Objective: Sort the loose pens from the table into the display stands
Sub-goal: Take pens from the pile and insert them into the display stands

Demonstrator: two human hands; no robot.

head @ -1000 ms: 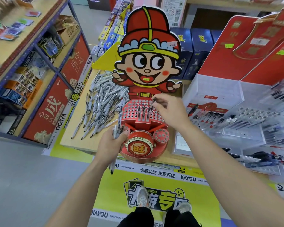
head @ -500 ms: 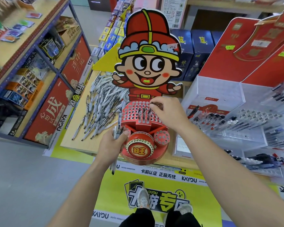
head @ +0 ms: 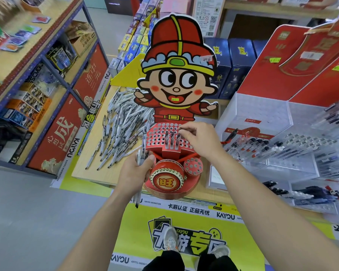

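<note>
"So, what carries it all?"

"A wooden bench (head: 98, 177). The red display stand (head: 169, 181) sits at its near edge, and I'll place everything else from that stand."

"And the pens to be sorted?"

"A big heap of loose pens (head: 123, 126) lies on the bench just left of the stand. Most have their long axes running far to near. To the right of the stand are clear acrylic stands (head: 294, 167) with pens in them."

"The hands?"

"The left hand (head: 135, 173) is at the stand's front-left corner, beside the drum. Its fingers are wrapped round a bundle of pens (head: 144, 139) held roughly upright, with ends poking out above and below the fist. The right hand (head: 202, 141) is over the right side of the stand's perforated panel (head: 157, 135). Its fingers (head: 186, 130) are curled together, pinching what looks like the top of a single pen (head: 180, 128)."

"How does that pen lie?"

"Upright, with its long axis pointing down into the panel, right under the fingertips. It's just right of three standing pens (head: 172, 137) near the panel's middle. I can't tell how deep it's seated."

"What does the next move turn on?"

"My guess is that the next pen comes from the bundle, which is down and left of the right hand, across the panel. The right hand is nearer the empty holes and the left is nearer the heap."
</note>
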